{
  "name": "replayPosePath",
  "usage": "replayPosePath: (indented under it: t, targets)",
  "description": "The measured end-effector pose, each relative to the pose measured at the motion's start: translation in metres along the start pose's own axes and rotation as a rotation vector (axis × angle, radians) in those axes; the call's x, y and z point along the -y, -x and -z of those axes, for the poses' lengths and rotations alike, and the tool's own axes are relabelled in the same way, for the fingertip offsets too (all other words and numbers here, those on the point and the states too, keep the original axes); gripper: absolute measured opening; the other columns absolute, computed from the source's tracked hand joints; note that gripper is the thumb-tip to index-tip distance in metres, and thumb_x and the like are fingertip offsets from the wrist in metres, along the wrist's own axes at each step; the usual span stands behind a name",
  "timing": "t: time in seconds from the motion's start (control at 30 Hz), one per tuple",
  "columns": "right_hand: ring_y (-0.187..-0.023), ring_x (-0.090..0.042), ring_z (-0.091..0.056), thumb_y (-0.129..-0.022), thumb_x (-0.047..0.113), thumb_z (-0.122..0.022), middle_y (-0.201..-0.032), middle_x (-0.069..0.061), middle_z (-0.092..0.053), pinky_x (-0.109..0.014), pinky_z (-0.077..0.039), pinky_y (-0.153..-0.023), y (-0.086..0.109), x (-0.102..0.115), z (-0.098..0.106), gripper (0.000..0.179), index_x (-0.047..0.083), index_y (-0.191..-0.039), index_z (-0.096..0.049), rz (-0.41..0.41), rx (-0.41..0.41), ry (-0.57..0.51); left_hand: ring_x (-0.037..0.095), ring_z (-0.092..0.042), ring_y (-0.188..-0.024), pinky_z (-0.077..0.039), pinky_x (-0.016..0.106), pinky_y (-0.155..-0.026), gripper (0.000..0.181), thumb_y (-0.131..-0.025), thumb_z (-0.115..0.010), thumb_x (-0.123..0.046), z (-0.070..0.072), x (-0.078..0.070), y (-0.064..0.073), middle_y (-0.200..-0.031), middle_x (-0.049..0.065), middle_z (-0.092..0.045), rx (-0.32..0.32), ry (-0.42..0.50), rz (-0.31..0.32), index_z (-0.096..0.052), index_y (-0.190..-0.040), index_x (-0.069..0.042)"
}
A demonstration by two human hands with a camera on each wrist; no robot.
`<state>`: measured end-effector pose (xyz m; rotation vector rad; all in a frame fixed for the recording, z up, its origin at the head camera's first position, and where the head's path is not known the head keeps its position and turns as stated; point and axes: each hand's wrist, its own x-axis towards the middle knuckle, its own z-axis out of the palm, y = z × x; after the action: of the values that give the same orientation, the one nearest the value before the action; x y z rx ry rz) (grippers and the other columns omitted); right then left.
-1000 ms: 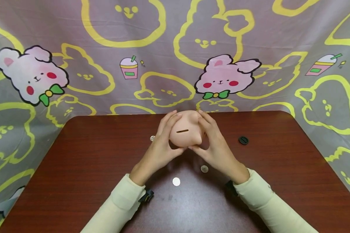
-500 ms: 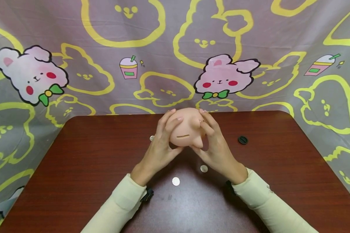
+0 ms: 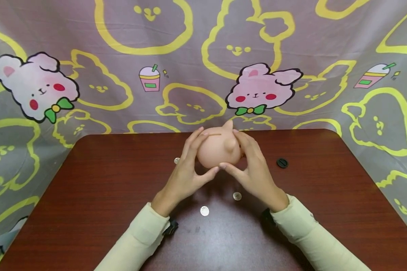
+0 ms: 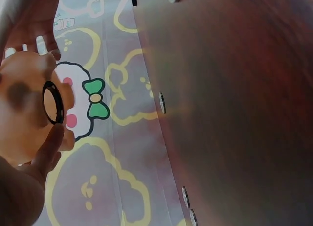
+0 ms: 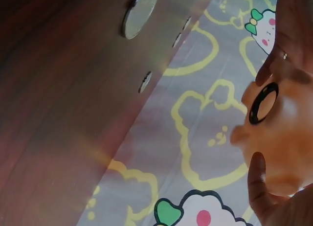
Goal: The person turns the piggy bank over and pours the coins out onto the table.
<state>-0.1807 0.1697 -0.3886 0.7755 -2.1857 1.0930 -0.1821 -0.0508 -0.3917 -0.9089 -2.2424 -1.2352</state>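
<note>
Between both hands a pale pink piggy bank (image 3: 215,150) is held above the table, its coin slot facing up near the back and one ear pointing up. My left hand (image 3: 184,167) grips its left side, fingers over the far side and thumb at the near lower edge. On the right side my right hand (image 3: 253,169) grips it the same way, the two thumb tips almost meeting. From below, the left wrist view shows a black ring (image 4: 59,108) around a round hole in the belly, with a thumb tip right at it.
Silver coins lie on the dark red-brown table (image 3: 105,188): a near coin (image 3: 204,211), another coin (image 3: 237,196) by my right wrist, and a coin (image 3: 177,160) partly behind my left hand. A black slotted plug (image 3: 282,163) lies to the right. Behind hangs a patterned curtain (image 3: 190,49).
The piggy bank first tips toward me, then rolls back away, so its slot goes from the near side to the far top. Both thumbs shift along the near edge. Coins and plug stay put.
</note>
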Motion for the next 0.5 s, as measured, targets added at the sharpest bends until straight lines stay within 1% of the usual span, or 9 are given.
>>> replayPosePath:
  t: [0.07, 0.1, 0.17, 0.23, 0.3, 0.33, 0.4, 0.5]
  targets:
    - [-0.102, -0.023, -0.057, -0.093, 0.063, -0.066, -0.140, -0.016, -0.057, -0.024, -0.047, -0.080, -0.0002, 0.0009, 0.0007, 0.086, 0.012, -0.158, -0.042, -0.060, 0.013, 0.006, 0.029, -0.040, -0.152, -0.043, 0.051, -0.118, 0.087, -0.087, -0.084, -0.017, -0.0003, -0.0013, -0.0008, -0.169, 0.011, -0.028, -0.002, 0.013, 0.017, -0.034, -0.159, -0.014]
    - [-0.094, -0.020, -0.055, -0.093, 0.063, -0.067, -0.135, -0.015, -0.058, -0.025, -0.046, -0.075, -0.0001, 0.0014, 0.0011, 0.085, 0.013, -0.158, -0.042, -0.092, 0.023, 0.011, 0.029, -0.040, -0.152, -0.044, 0.051, -0.117, 0.085, -0.088, -0.083, -0.018, -0.0006, -0.0017, -0.0011, -0.169, 0.011, -0.028, 0.000, 0.015, 0.028, -0.035, -0.159, -0.014]
    - [-0.086, -0.019, -0.054, -0.094, 0.057, -0.071, -0.128, -0.015, -0.059, -0.031, -0.048, -0.071, 0.0000, 0.0024, 0.0018, 0.081, 0.013, -0.157, -0.043, -0.155, 0.045, 0.021, 0.028, -0.042, -0.151, -0.045, 0.051, -0.116, 0.082, -0.091, -0.081, -0.020, -0.0013, -0.0024, -0.0016, -0.169, 0.009, -0.029, 0.011, 0.014, 0.061, -0.036, -0.159, -0.016]
    - [-0.094, -0.024, -0.059, -0.095, 0.047, -0.075, -0.131, -0.016, -0.059, -0.039, -0.053, -0.078, -0.0004, 0.0031, 0.0018, 0.077, 0.009, -0.155, -0.044, -0.215, 0.069, 0.027, 0.029, -0.044, -0.149, -0.047, 0.051, -0.114, 0.079, -0.093, -0.079, -0.024, -0.0021, -0.0031, -0.0018, -0.169, 0.008, -0.029, 0.029, 0.008, 0.109, -0.037, -0.160, -0.019]
    - [-0.107, -0.029, -0.062, -0.095, 0.037, -0.078, -0.137, -0.017, -0.059, -0.049, -0.055, -0.088, -0.0012, 0.0037, 0.0015, 0.074, 0.005, -0.153, -0.045, -0.273, 0.100, 0.031, 0.030, -0.046, -0.147, -0.048, 0.052, -0.113, 0.076, -0.096, -0.077, -0.027, -0.0028, -0.0035, -0.0021, -0.169, 0.007, -0.029, 0.054, 0.003, 0.160, -0.037, -0.161, -0.020]
    - [-0.114, -0.032, -0.062, -0.095, 0.034, -0.078, -0.140, -0.017, -0.058, -0.053, -0.054, -0.093, -0.0017, 0.0037, 0.0012, 0.073, 0.003, -0.152, -0.045, -0.299, 0.115, 0.034, 0.032, -0.048, -0.145, -0.048, 0.053, -0.112, 0.075, -0.097, -0.075, -0.029, -0.0031, -0.0037, -0.0023, -0.169, 0.008, -0.030, 0.066, -0.001, 0.184, -0.037, -0.161, -0.021]
    - [-0.124, -0.034, -0.060, -0.095, 0.033, -0.077, -0.145, -0.018, -0.057, -0.057, -0.051, -0.101, -0.0024, 0.0034, 0.0010, 0.071, 0.001, -0.151, -0.046, -0.337, 0.144, 0.044, 0.033, -0.051, -0.141, -0.050, 0.053, -0.110, 0.074, -0.098, -0.073, -0.032, -0.0037, -0.0041, -0.0027, -0.169, 0.007, -0.030, 0.088, -0.010, 0.225, -0.037, -0.161, -0.021]
    - [-0.124, -0.036, -0.060, -0.097, 0.034, -0.075, -0.145, -0.018, -0.057, -0.058, -0.052, -0.102, -0.0029, 0.0030, 0.0008, 0.070, 0.000, -0.151, -0.046, -0.371, 0.176, 0.056, 0.034, -0.054, -0.137, -0.050, 0.053, -0.108, 0.073, -0.099, -0.071, -0.033, -0.0043, -0.0041, -0.0031, -0.168, 0.007, -0.031, 0.110, -0.015, 0.258, -0.037, -0.161, -0.019]
